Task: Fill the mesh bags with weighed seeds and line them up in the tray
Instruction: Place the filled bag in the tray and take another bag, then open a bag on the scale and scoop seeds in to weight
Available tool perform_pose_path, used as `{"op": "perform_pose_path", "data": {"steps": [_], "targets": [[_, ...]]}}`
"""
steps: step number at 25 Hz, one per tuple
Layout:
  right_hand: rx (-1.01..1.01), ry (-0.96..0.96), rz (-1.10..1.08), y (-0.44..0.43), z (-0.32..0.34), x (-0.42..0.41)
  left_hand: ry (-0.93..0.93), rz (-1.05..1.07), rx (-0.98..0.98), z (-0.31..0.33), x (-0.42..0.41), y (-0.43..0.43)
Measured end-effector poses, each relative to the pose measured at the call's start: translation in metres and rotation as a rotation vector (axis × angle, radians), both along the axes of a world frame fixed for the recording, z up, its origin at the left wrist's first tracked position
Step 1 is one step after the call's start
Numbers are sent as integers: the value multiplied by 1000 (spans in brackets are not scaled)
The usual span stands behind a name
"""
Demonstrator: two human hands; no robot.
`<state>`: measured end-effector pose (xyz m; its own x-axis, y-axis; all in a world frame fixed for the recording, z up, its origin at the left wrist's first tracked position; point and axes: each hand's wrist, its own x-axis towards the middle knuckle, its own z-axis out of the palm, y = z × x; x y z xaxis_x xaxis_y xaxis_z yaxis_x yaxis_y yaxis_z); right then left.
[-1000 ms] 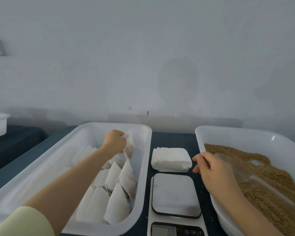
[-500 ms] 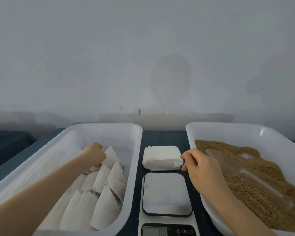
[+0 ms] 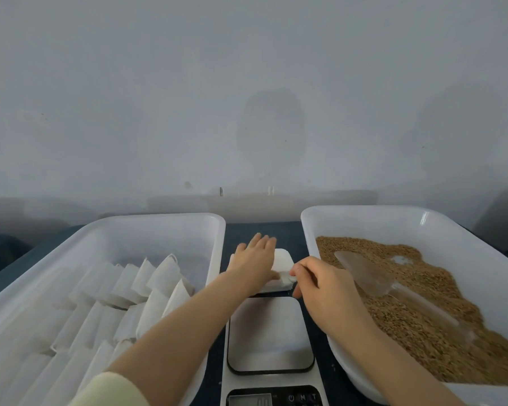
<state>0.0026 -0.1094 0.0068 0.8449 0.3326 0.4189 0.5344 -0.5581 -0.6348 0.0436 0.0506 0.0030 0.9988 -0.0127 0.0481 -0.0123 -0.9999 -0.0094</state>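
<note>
Behind scale (image 3: 270,332): left hand (image 3: 254,265) flat, fingers (image 3: 263,243) straight, on empty-bag stack (image 3: 283,257) | right hand (image 3: 320,284) pinches top bag (image 3: 289,278) | tray (image 3: 159,221) left of scale part-lined, looks midway

A plain pale grey wall (image 3: 247,68) fills the upper half of the view, softly and evenly lit, with a faint darker oval patch (image 3: 270,124) near its middle and a dimmer smudge (image 3: 452,127) further right. Along its foot runs a slightly lighter band (image 3: 320,200), bearing a small dark mark (image 3: 221,191) and two short pale marks (image 3: 270,190). Below lies a dark blue tabletop (image 3: 261,230) set against the wall, and another dark surface (image 3: 3,253) shows at the far left, in shadow
</note>
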Motion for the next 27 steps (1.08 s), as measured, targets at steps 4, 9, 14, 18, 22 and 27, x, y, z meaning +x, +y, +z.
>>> {"op": "perform_pose_path", "data": {"steps": [4,9,14,18,22,27], "targets": [[-49,23,32,0,-1,-2,91,46,153,-13,6,13],[-93,35,48,2,2,-5,130,67,121,-6,1,14],[-107,33,54,2,1,-6,36,97,-4,-1,-3,12],[-104,17,63,1,0,-4,-180,208,-417,4,-2,18],[-115,8,58,1,-1,-3,-352,429,-1021,18,-4,23],[51,38,-12,2,6,-1,-15,278,-1645,38,-33,22]]}}
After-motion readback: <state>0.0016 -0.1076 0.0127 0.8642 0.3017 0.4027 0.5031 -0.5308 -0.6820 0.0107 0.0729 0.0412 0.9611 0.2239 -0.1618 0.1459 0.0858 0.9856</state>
